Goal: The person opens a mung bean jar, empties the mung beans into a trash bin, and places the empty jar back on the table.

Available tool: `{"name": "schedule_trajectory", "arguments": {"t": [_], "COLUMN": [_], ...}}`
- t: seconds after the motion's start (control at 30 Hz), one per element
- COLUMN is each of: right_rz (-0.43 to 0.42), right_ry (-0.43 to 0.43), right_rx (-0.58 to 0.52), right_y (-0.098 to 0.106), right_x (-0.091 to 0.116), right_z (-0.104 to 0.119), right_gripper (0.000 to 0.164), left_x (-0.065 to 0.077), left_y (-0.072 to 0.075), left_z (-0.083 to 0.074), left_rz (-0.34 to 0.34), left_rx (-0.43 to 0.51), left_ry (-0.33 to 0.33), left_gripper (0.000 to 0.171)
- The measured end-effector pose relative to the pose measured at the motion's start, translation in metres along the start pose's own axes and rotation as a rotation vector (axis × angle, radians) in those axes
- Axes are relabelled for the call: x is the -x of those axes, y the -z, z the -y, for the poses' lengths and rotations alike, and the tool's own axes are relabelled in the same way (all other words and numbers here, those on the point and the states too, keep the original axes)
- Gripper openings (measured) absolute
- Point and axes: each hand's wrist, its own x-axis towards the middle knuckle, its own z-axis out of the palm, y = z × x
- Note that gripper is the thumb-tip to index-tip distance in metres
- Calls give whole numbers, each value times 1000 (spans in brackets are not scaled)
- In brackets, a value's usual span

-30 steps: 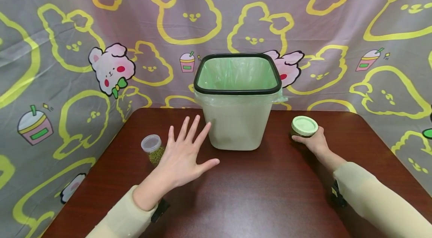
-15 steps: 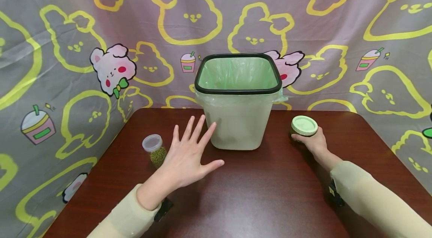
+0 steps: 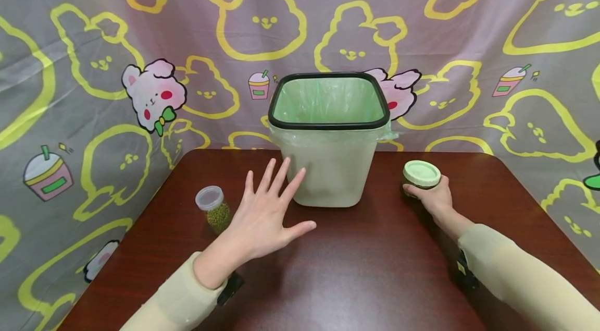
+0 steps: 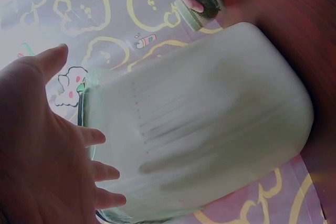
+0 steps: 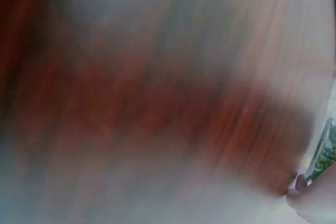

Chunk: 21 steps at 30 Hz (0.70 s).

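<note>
My right hand (image 3: 438, 196) grips a jar with a pale green lid (image 3: 422, 172) on the right side of the table. Dark green contents show in this jar (image 4: 206, 3) in the left wrist view, and a sliver of the jar (image 5: 324, 156) appears at the edge of the right wrist view. Fingers spread wide, my left hand (image 3: 263, 219) holds nothing and hovers in front of the bin. Just behind it, partly covered, stands a clear-lidded jar of small green beans (image 3: 218, 216). The pale bin (image 3: 330, 169) has a black rim and a thin green liner.
The dark reddish wooden table (image 3: 375, 279) has rounded far corners. A cloth backdrop (image 3: 183, 23) printed with cartoon rabbits and drink cups hangs close behind and at both sides. The bin stands at the back middle, between the two jars.
My left hand has drifted slightly to the right, fingers still spread. My right hand keeps its hold on the green-lidded jar, nearly still. The bin and the other jar have stayed put.
</note>
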Motion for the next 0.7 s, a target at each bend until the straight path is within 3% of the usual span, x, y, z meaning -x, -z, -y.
{"name": "schedule_trajectory", "arguments": {"t": [0.3, 0.7], "right_rz": [3, 7], "right_ry": [74, 302], "right_rx": [3, 79], "right_y": [11, 35], "right_x": [3, 15], "right_z": [10, 38], "right_gripper": [89, 83], "left_x": [-3, -16], "left_y": [3, 9], "left_z": [-3, -13], "left_rz": [3, -4], "left_rx": [21, 24], "left_ry": [-12, -58], "left_gripper": [91, 90]}}
